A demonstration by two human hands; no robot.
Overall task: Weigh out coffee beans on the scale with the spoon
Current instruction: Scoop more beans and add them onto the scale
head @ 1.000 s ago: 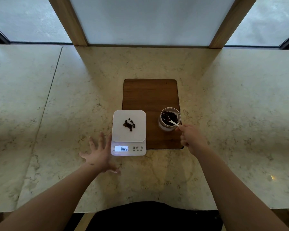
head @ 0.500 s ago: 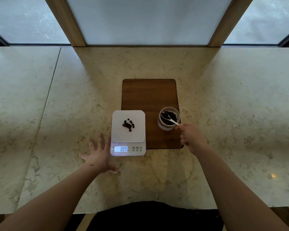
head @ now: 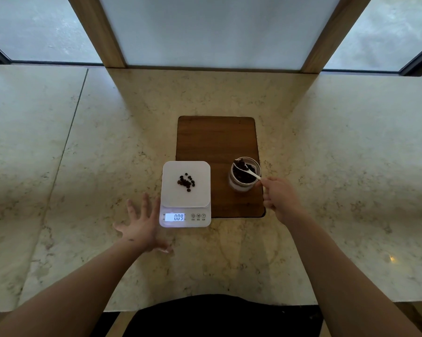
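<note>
Beans heaped on scale; jar half full. My right hand pinches loaded spoon at its mouth; left hand splayed flat.

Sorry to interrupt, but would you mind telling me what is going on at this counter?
A person is weighing out coffee beans. The right hand holds a white spoon loaded with beans over the open jar, which stands on a wooden board. A small pile of beans already lies on the scale, whose display is lit. The left hand rests flat on the counter beside the scale.
</note>
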